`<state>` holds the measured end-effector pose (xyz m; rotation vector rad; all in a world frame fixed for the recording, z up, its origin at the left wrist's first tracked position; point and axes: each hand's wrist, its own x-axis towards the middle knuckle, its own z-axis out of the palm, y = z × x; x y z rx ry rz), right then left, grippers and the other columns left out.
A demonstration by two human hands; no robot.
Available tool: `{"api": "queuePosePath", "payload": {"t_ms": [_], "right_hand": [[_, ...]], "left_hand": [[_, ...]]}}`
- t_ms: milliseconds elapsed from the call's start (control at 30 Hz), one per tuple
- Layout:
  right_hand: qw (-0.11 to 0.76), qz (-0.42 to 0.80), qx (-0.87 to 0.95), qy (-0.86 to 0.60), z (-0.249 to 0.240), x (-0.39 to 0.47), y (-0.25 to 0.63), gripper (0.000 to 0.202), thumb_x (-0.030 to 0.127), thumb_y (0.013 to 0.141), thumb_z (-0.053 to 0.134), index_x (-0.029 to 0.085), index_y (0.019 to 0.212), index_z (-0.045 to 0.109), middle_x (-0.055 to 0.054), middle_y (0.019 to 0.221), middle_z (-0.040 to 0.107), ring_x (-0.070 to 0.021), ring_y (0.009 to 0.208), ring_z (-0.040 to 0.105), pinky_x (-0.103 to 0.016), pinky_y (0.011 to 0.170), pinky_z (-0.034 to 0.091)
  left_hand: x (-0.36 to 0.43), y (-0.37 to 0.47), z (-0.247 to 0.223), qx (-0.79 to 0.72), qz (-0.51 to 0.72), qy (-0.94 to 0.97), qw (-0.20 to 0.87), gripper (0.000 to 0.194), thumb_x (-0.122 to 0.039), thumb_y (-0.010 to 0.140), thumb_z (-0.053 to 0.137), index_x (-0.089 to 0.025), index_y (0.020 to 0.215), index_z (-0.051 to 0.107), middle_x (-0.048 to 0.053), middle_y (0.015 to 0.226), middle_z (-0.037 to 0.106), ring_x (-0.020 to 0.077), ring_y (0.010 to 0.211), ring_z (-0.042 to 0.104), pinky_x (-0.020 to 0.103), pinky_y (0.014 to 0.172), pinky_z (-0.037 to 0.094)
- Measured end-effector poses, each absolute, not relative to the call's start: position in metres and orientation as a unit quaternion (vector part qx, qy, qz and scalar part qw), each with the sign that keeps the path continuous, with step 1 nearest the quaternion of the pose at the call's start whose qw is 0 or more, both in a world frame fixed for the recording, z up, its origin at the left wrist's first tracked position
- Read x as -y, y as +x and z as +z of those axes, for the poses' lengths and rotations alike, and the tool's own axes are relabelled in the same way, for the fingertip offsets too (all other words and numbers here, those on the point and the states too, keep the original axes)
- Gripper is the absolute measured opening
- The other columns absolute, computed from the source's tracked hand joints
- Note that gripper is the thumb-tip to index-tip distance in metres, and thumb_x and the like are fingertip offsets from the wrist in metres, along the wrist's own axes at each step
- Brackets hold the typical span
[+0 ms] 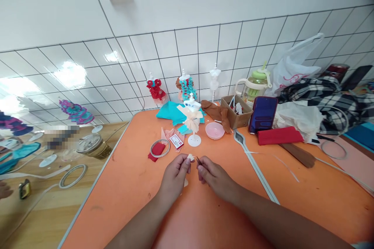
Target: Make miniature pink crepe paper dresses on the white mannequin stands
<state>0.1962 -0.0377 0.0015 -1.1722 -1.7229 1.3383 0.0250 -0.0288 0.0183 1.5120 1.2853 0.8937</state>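
Over the orange table (131, 202), my left hand (176, 173) pinches a small cream piece (191, 157) between thumb and fingers. Just to its right, my right hand (214, 175) is closed on a thin dark pointed tool (199, 160), its tip close to the cream piece. Behind my hands a small white mannequin (192, 105) stands upright on a round base, with a pleated cream skirt (192, 121) around it. A pink dish (214, 130) lies to its right. Left of it are a tape roll (160, 148) around red fabric and a white card (176, 142).
Dressed mannequins (156, 89) and a bare one (214, 79) stand by the tiled wall. On the right are a cardboard box (236, 116), a phone (263, 113), red fabric (280, 135) and a green-lidded bottle (257, 85). Another person's hand (5, 190) shows far left.
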Motion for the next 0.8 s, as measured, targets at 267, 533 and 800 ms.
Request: {"api": "queuePosePath", "payload": {"t_ms": [267, 533, 800], "right_hand": [[0.267, 0.442, 0.728, -0.45, 0.011, 0.044, 0.196, 0.026, 0.04, 0.098, 0.025, 0.024, 0.095, 0.045, 0.003, 0.072, 0.058, -0.0112, 0.058, 0.052, -0.023, 0.055, 0.032], [0.241, 0.404, 0.739, -0.482, 0.017, 0.043, 0.2, 0.022, 0.039, 0.097, 0.029, 0.023, 0.089, 0.042, 0.003, 0.069, 0.056, -0.0134, 0.06, 0.051, -0.024, 0.053, 0.026], [0.365, 0.45, 0.664, -0.473, 0.011, 0.039, 0.2, 0.032, 0.042, 0.089, 0.048, 0.023, 0.115, 0.047, 0.004, 0.069, 0.045, -0.0116, 0.06, 0.042, -0.023, 0.057, 0.032]], "left_hand": [[0.032, 0.026, 0.018, -0.516, 0.35, 0.618, 0.478, 0.031, -0.047, 0.09, 0.042, -0.019, 0.085, 0.054, -0.004, 0.067, 0.046, 0.0097, 0.053, 0.041, 0.02, 0.048, 0.033], [0.031, 0.027, 0.017, -0.527, 0.366, 0.591, 0.489, 0.031, -0.049, 0.09, 0.042, -0.02, 0.09, 0.053, -0.005, 0.061, 0.039, 0.0093, 0.05, 0.033, 0.019, 0.045, 0.029], [0.034, 0.028, 0.021, -0.512, 0.313, 0.634, 0.488, 0.033, -0.049, 0.089, 0.042, -0.019, 0.081, 0.051, -0.004, 0.063, 0.039, 0.0097, 0.054, 0.033, 0.02, 0.047, 0.03]]}}
